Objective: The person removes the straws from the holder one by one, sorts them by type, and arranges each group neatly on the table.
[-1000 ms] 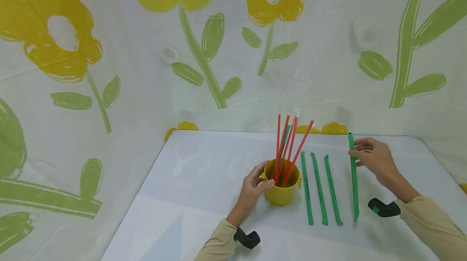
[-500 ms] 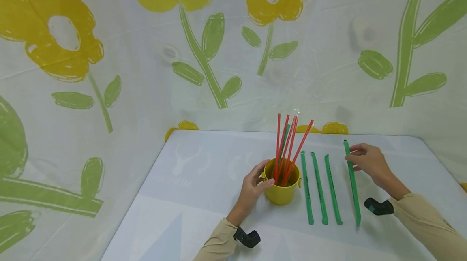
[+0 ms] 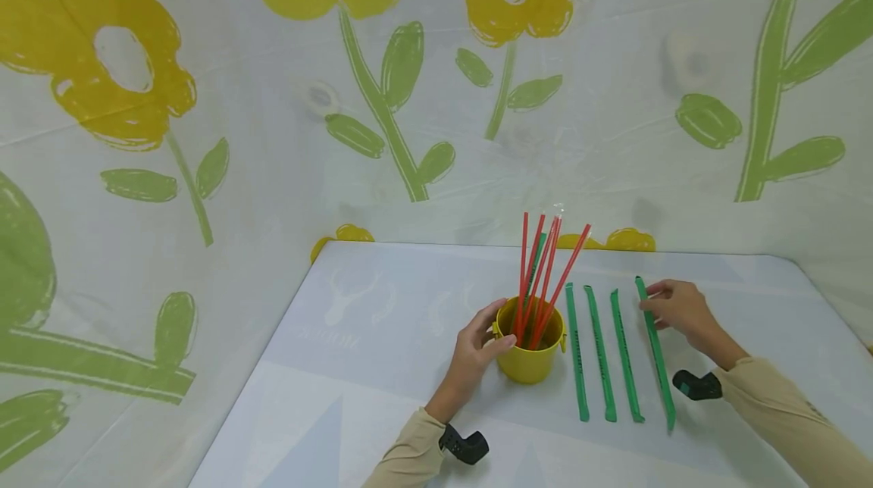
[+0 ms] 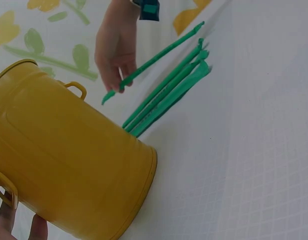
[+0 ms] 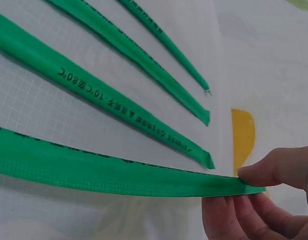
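A small yellow bucket (image 3: 529,368) stands on the table with several red straws (image 3: 571,261) and a green-wrapped one leaning in it. My left hand (image 3: 469,351) holds the bucket from its left side, thumb at the front rim. On the right, my right hand (image 3: 685,312) pinches a green paper-wrapped straw (image 3: 657,355) near its far end, thumb on top and fingers beneath. In the left wrist view, this held straw (image 4: 163,52) is raised above the others. Three more wrapped straws lie side by side between bucket and right hand: a left one (image 3: 577,351), a middle one (image 3: 600,355) and a right one (image 3: 627,359).
The white table (image 3: 382,397) ends at a back edge against a hanging cloth (image 3: 600,132) printed with yellow flowers. Each wrist wears a black device, one on the left (image 3: 464,445) and one on the right (image 3: 697,385).
My right hand has moved left and nearer to me with the wrapped straw, bringing it closer to the row of three. The left hand and bucket have stayed in place.
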### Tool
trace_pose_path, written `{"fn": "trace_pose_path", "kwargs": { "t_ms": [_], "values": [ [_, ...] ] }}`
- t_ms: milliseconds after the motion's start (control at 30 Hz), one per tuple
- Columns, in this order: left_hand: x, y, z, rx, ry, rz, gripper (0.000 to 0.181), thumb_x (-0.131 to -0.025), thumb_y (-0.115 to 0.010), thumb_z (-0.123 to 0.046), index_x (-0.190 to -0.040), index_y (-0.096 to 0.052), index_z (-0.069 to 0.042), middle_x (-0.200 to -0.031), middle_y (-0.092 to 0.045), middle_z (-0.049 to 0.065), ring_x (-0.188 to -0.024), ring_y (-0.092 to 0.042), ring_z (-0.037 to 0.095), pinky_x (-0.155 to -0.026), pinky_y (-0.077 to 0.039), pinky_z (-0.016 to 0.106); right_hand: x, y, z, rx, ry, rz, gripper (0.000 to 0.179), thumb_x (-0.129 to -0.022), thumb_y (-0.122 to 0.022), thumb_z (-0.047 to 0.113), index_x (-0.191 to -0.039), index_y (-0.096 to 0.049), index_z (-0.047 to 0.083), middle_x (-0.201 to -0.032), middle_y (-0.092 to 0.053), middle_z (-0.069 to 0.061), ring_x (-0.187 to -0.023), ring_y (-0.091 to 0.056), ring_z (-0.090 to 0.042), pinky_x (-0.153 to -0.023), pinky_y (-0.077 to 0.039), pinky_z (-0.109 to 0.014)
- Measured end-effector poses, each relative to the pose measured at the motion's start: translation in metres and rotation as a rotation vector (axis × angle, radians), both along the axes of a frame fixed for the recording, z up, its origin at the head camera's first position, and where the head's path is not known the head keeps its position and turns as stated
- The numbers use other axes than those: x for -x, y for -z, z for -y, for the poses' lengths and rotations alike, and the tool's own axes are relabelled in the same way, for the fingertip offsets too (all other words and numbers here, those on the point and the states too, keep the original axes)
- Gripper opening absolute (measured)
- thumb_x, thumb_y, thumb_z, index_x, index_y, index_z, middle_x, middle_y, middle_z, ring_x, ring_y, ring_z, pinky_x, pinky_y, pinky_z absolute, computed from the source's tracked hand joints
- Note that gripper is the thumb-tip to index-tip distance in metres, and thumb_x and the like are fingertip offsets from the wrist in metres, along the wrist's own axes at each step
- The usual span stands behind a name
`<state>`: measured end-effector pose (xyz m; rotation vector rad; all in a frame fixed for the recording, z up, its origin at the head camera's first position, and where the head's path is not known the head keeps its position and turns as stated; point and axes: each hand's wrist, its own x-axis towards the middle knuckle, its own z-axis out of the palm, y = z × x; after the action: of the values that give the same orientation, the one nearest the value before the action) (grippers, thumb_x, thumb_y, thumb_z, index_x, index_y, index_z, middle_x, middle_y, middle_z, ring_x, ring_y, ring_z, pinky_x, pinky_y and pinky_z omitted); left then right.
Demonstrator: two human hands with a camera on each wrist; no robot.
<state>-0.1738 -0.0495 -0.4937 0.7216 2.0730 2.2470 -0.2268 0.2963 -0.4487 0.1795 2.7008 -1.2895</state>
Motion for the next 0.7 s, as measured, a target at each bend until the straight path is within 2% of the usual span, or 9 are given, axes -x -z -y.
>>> {"fn": "trace_pose_path", "kwargs": {
  "t_ms": [67, 167, 333, 533, 700],
  "values": [
    [-0.001, -0.002, 0.0, -0.007, 0.005, 0.001, 0.055, -0.092, -0.059, -0.011, -0.143, -0.04, -0.006, -0.143, -0.045, 0.006, -0.131, -0.041, 0.024, -0.101, -0.036, 0.052, 0.001, 0.003, 0.0, -0.003, -0.003, 0.014, 0.046, -0.087, -0.06, 0.014, -0.116, -0.047, -0.02, -0.094, -0.061, -0.024, -0.067, -0.062, -0.019, -0.061, -0.055, -0.034],
    [-0.005, -0.012, 0.0, -0.008, 0.01, 0.005, 0.054, -0.091, -0.058, -0.009, -0.142, -0.039, -0.001, -0.143, -0.044, 0.01, -0.131, -0.04, 0.028, -0.1, -0.034, 0.055, 0.003, 0.008, 0.0, -0.007, -0.009, 0.021, 0.045, -0.086, -0.06, 0.013, -0.115, -0.047, -0.02, -0.091, -0.06, -0.023, -0.066, -0.063, -0.02, -0.061, -0.055, -0.035],
    [-0.013, -0.027, 0.001, 0.006, 0.005, 0.005, 0.053, -0.092, -0.057, -0.01, -0.14, -0.04, 0.002, -0.142, -0.045, 0.014, -0.129, -0.041, 0.03, -0.1, -0.036, 0.053, 0.005, 0.017, -0.001, -0.036, -0.005, 0.032, 0.044, -0.085, -0.06, 0.012, -0.112, -0.048, -0.021, -0.086, -0.06, -0.02, -0.063, -0.062, -0.019, -0.058, -0.054, -0.033],
    [-0.014, -0.03, 0.001, -0.004, 0.005, 0.001, 0.053, -0.091, -0.057, -0.009, -0.14, -0.04, 0.002, -0.141, -0.045, 0.015, -0.129, -0.041, 0.034, -0.1, -0.035, 0.055, 0.006, 0.026, -0.002, -0.078, 0.013, 0.053, 0.045, -0.082, -0.061, 0.013, -0.111, -0.05, -0.02, -0.082, -0.061, -0.019, -0.061, -0.06, -0.018, -0.056, -0.05, -0.031],
    [-0.014, -0.03, 0.002, 0.0, -0.005, -0.008, 0.052, -0.092, -0.057, -0.011, -0.139, -0.041, 0.001, -0.14, -0.047, 0.014, -0.127, -0.042, 0.033, -0.099, -0.035, 0.055, 0.006, 0.031, 0.0, -0.102, 0.011, 0.026, 0.044, -0.081, -0.062, 0.011, -0.109, -0.051, -0.02, -0.078, -0.064, -0.018, -0.058, -0.059, -0.017, -0.055, -0.049, -0.031]
  ]
}}
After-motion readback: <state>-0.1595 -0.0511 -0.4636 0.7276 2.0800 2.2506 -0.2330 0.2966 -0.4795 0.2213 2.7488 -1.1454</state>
